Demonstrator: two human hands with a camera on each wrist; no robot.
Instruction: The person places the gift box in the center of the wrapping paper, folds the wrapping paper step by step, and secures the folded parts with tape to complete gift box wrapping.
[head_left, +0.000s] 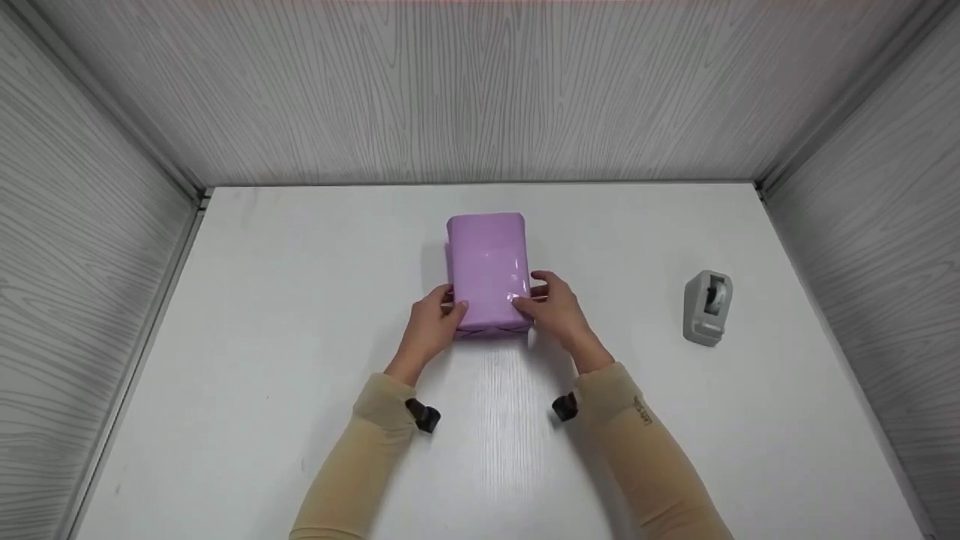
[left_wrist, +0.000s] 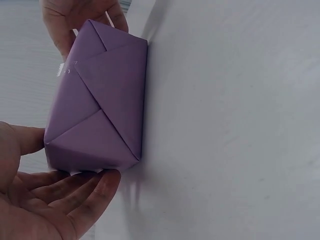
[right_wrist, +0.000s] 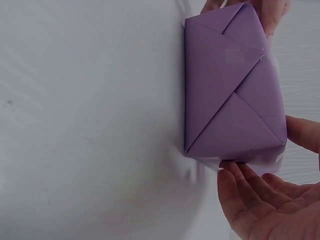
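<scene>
A box wrapped in shiny purple paper (head_left: 489,262) lies on the white table in the head view. My left hand (head_left: 433,322) grips its near left corner, thumb on the top edge and fingers along the side. At the near right corner my right hand (head_left: 556,309) holds it the same way, its thumb on top near a glossy spot. Both wrist views show the folded end of the wrapped box (left_wrist: 107,95), with triangular flaps crossing. A clear piece of tape (right_wrist: 245,55) sits on that end near the top edge. The box's underside is hidden.
A grey tape dispenser (head_left: 707,309) with a roll in it stands on the right side of the white table (head_left: 300,300). Grey wood-grain panels (head_left: 480,90) close in the back and both sides. A small black camera is strapped to each wrist.
</scene>
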